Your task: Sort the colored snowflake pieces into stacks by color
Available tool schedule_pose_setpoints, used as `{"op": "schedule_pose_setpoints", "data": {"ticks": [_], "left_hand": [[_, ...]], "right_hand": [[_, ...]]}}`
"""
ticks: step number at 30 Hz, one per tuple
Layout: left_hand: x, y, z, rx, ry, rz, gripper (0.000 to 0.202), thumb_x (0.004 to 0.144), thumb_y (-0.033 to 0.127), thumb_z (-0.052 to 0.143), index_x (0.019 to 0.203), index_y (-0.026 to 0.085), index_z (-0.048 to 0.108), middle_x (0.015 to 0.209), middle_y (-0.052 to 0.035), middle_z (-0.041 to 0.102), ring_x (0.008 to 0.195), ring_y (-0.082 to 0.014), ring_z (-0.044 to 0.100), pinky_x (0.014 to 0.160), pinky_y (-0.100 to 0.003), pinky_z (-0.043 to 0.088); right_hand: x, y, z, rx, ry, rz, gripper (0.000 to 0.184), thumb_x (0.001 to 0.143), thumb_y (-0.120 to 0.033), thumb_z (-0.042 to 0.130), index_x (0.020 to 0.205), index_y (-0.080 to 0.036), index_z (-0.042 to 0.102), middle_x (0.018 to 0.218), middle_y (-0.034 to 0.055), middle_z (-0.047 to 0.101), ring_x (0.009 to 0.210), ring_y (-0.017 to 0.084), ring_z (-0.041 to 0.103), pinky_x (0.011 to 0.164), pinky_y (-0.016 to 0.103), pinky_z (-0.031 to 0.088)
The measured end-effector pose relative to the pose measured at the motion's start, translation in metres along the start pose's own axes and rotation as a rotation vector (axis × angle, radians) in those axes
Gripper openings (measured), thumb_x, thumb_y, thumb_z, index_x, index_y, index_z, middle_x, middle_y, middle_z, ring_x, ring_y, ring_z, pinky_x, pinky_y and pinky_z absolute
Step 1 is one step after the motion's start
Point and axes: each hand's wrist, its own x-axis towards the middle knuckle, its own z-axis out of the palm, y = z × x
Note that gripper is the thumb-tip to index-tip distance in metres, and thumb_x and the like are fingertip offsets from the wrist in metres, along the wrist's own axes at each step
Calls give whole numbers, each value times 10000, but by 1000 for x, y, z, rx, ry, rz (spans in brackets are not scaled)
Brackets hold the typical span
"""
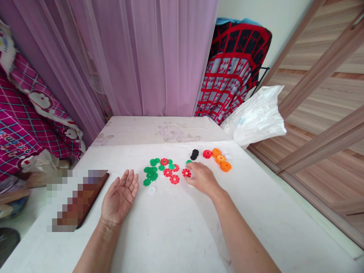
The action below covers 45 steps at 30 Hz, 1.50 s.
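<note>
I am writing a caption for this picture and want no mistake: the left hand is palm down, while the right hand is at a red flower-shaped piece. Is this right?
Not quite: the left hand is palm up, as the head view shows. The right hand is indeed at a red flower-shaped piece.

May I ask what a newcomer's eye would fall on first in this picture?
Probably the bright green discs and red discs clustered on the white table, between the left hand, open and palm up, and the right hand, which is at another red disc. Then perhaps comes the purple curtain beyond the table.
</note>
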Motion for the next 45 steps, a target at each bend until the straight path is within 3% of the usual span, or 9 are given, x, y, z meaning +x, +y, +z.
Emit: {"op": "schedule_pose_setpoints", "data": {"ticks": [3, 7, 13, 26, 29, 33, 38, 45], "left_hand": [[0, 0, 1, 6, 2, 1, 319, 909, 189, 387, 1104, 172, 639, 1068, -98, 715, 1051, -210, 652, 814, -312, 569], [0, 0, 2, 18, 11, 8, 322, 910, 188, 381, 1102, 166, 638, 1067, -101, 715, 1048, -213, 654, 809, -315, 572], [0, 1, 2, 25, 16, 9, 318, 906, 178, 373, 1068, 161, 646, 1047, -103, 720, 1028, -216, 664, 799, -317, 576], [-1, 1, 9, 26, 67, 4, 352, 917, 186, 325, 1012, 145, 661, 1015, -103, 728, 982, -213, 679, 769, -313, 584], [-1, 1, 7, 27, 55, 3, 344, 916, 193, 337, 1020, 150, 662, 1013, -101, 729, 986, -209, 677, 775, -309, 581], [0, 0, 4, 22, 47, -6, 337, 915, 193, 347, 1028, 156, 662, 1024, -97, 727, 1000, -207, 672, 792, -308, 575], [0, -1, 4, 19, 41, 1, 327, 915, 187, 356, 1029, 156, 661, 1043, -98, 722, 1009, -204, 669, 792, -313, 575], [1, -1, 3, 25, 22, -2, 332, 925, 195, 352, 1038, 149, 661, 1055, -96, 720, 1008, -204, 669, 785, -312, 577]], "right_hand": [[-4, 38, -18, 28, 121, 197, 233, 765, -304, 590, 986, -236, 627, 1038, 29, 671, 960, 197, 590, 788, 288, 415], [-11, 70, -23, 25, 101, 275, 173, 753, -312, 602, 908, -244, 639, 1038, 12, 667, 919, 186, 600, 747, 281, 424], [-9, 66, -14, -30, 27, 254, 183, 766, -331, 591, 907, -233, 654, 1011, 27, 663, 908, 186, 592, 722, 265, 409], [-7, 64, -12, -54, 36, 189, 152, 790, -273, 584, 906, -208, 658, 1036, 41, 645, 998, 191, 564, 788, 263, 380], [-7, 56, -17, -40, 89, 170, 124, 811, -232, 549, 857, -211, 662, 1031, 37, 648, 997, 185, 564, 786, 263, 381], [-4, 20, -13, -48, 100, 86, 182, 837, -180, 494, 884, -220, 664, 998, 30, 667, 976, 175, 567, 797, 266, 381], [-2, -32, 11, -96, -38, -88, 182, 859, -344, 539, 927, -220, 654, 961, 45, 689, 959, 207, 548, 789, 297, 378], [0, -46, 29, -139, -67, -75, 154, 827, -301, 562, 915, -197, 634, 982, 71, 679, 956, 214, 541, 773, 304, 361]]}}
